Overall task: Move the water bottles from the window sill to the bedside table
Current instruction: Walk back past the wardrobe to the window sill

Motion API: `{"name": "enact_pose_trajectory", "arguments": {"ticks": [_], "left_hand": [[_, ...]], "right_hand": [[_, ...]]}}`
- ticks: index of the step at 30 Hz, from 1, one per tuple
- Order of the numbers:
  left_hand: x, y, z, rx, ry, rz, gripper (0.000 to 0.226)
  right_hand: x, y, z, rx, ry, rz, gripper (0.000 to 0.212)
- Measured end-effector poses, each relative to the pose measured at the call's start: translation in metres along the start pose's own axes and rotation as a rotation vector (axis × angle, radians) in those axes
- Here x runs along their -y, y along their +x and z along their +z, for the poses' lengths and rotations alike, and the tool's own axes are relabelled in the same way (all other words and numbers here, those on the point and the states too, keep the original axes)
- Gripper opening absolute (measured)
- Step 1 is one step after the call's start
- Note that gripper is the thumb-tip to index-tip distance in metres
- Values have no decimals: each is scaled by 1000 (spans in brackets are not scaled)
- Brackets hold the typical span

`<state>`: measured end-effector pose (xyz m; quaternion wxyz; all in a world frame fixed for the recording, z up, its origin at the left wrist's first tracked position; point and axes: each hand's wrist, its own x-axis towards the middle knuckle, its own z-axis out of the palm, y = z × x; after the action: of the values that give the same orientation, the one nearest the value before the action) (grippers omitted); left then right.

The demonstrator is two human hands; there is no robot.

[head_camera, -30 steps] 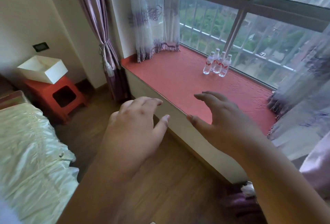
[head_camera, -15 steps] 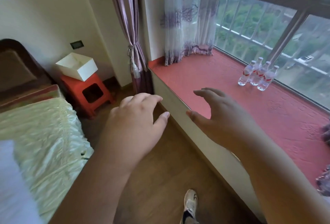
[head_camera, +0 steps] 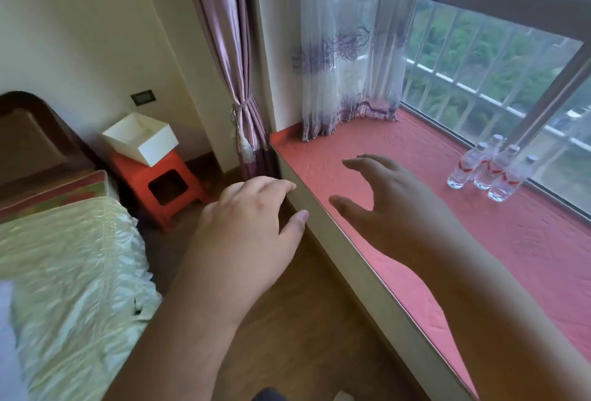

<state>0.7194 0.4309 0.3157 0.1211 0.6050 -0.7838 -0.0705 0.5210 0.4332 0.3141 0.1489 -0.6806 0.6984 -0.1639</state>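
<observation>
Water bottles (head_camera: pixel 489 168) upright on window sill (head_camera: pixel 367 148) by glass; L hand (head_camera: pixel 252 218), R hand (head_camera: pixel 388 205) spread, empty.

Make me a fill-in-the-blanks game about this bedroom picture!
1. The water bottles stand on the red window sill next to the ____.
2. The white box sits on a stool coloured ____.
3. Both the left hand and the right hand hold ____.

Missing words: window; orange; nothing
</observation>
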Motion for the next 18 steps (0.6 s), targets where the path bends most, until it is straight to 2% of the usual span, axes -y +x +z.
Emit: {"name": "enact_pose_trajectory", "arguments": {"ticks": [7, 18], "left_hand": [[4, 78, 14, 23, -51, 83, 48], [28, 242, 22, 68, -111, 358, 49]], "right_hand": [[-17, 55, -3, -11, -27, 99, 64], [-20, 144, -8, -170, -80, 383, 64]]}}
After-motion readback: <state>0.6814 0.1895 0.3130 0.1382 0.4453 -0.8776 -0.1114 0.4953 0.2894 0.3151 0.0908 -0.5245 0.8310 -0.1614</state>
